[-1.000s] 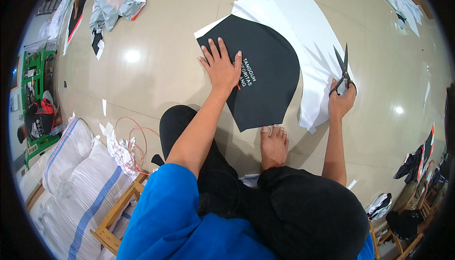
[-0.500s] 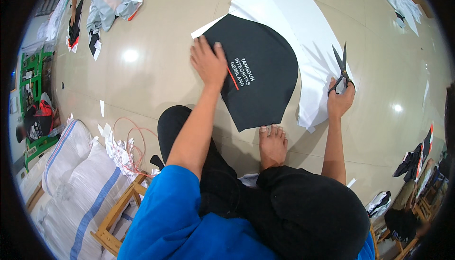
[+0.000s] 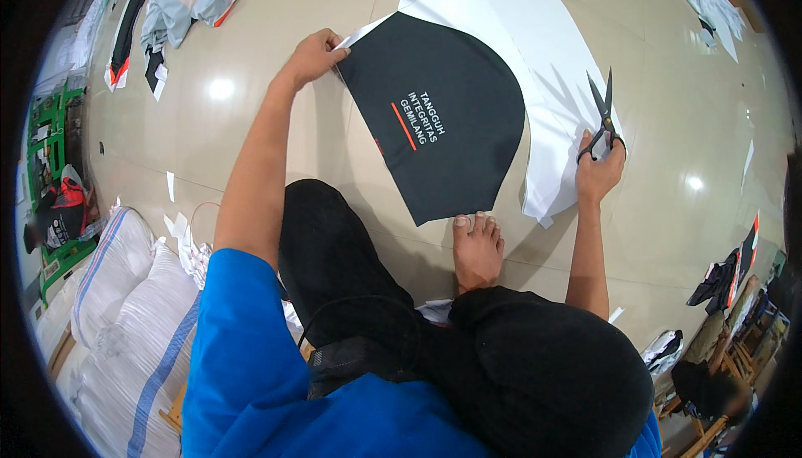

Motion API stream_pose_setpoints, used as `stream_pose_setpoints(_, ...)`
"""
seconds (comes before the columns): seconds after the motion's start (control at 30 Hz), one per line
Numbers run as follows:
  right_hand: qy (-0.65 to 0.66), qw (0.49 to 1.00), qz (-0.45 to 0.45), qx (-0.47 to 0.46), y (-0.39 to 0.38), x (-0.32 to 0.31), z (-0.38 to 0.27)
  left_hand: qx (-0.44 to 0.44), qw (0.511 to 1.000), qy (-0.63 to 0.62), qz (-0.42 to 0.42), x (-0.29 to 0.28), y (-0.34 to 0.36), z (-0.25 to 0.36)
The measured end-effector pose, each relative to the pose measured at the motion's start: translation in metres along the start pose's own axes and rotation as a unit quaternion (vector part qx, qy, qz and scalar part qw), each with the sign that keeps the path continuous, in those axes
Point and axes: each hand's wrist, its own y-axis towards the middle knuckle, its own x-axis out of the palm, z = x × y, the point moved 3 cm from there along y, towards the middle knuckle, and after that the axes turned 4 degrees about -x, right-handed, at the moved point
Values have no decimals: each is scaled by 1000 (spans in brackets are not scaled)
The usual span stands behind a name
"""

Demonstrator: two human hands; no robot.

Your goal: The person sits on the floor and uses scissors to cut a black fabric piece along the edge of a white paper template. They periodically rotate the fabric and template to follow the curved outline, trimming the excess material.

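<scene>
The fingers of the left hand (image 3: 313,58) are closed in a pinch, thumb against forefinger, at the far left corner of a dark fabric panel (image 3: 476,82); whether the white layer showing along that edge is caught too, I cannot tell. The fingers of the right hand (image 3: 600,175) are curled through the handles of black scissors (image 3: 607,122), whose blades stand slightly parted and point to the far side, above white cloth (image 3: 547,57). The dark panel lies over part of that cloth, its printed face up, in front of the person, with a bare foot (image 3: 479,251) at its near edge and the tiled floor (image 3: 668,199) all around. The step in hand looks to be handling the panel by its edge, scissors held aside; the next move seems to call for a firm pinch, smooth layers and blades clear of the white cloth. Farther left lies a crumpled grey garment (image 3: 180,7); near left, white sacks (image 3: 134,316).
</scene>
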Motion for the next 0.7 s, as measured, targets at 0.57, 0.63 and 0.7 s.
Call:
stream_pose_setpoints(0.57,-4,1000,-3,3,-1,4,2,-45,987,-152,-22,-12,33,-26)
stream_pose_setpoints(0.63,-3,1000,-3,4,-1,3,3,-32,987,-158,-18,-12,33,-26)
stream_pose_setpoints(0.7,1,1000,-3,3,-1,3,1,-28,988,-152,-5,-12,34,-28)
